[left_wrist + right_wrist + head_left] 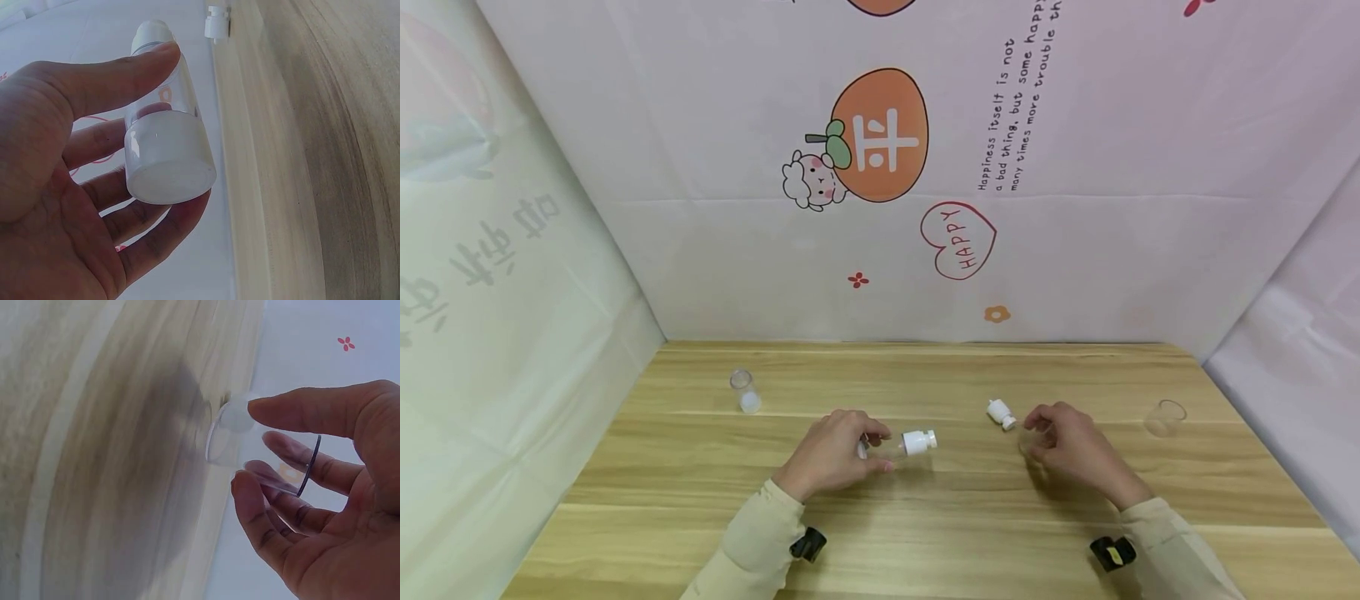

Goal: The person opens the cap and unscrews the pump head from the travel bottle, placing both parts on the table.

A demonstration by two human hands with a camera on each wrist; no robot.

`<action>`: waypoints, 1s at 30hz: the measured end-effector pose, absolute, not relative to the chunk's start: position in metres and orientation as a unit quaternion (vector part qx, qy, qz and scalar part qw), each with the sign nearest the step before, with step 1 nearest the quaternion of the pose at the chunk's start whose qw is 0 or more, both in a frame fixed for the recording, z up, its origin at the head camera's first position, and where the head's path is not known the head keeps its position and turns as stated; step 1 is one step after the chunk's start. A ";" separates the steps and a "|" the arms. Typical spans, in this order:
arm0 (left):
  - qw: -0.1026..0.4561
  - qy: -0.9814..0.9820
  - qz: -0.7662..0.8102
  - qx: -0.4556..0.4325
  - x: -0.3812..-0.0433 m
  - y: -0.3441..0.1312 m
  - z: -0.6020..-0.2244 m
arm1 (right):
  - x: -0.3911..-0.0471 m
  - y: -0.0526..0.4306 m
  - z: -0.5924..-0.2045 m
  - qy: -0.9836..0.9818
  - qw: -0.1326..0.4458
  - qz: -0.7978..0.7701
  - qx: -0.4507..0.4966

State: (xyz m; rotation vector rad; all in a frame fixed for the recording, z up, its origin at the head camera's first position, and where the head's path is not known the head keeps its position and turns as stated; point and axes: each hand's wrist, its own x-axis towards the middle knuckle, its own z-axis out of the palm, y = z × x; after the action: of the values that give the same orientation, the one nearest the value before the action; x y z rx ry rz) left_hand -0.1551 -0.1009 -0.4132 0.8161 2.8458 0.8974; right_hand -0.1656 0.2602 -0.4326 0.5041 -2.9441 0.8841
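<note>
White-topped bottle [167, 153] gripped in the left hand [838, 452], clear cup [240, 447] pinched in the right hand [1075, 446], apparent assembly likely needs alignment next.

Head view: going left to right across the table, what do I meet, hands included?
Clear container with a white bottom, left hand, white top of the held bottle, loose white piece, right hand, empty-looking clear cup.

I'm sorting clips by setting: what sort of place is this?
Probably a makeshift indoor work booth: printed sheets rise behind and on both sides of a wooden table, where the left hand holds a bottle.
</note>
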 end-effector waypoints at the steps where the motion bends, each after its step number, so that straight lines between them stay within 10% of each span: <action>1: 0.024 0.920 0.290 0.263 -0.155 -0.101 -0.413 | -0.166 0.261 -0.432 -0.947 0.015 0.278 0.160; 30: 0.023 0.919 0.294 0.264 -0.152 -0.103 -0.413 | -0.169 0.278 -0.425 -0.968 -0.012 0.223 0.117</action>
State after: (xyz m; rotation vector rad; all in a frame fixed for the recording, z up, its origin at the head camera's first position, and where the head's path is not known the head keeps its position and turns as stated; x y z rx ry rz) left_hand -0.1524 -0.1027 -0.4129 0.8167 2.8449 0.9096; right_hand -0.1691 0.2780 -0.4249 0.3712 -3.0645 0.7052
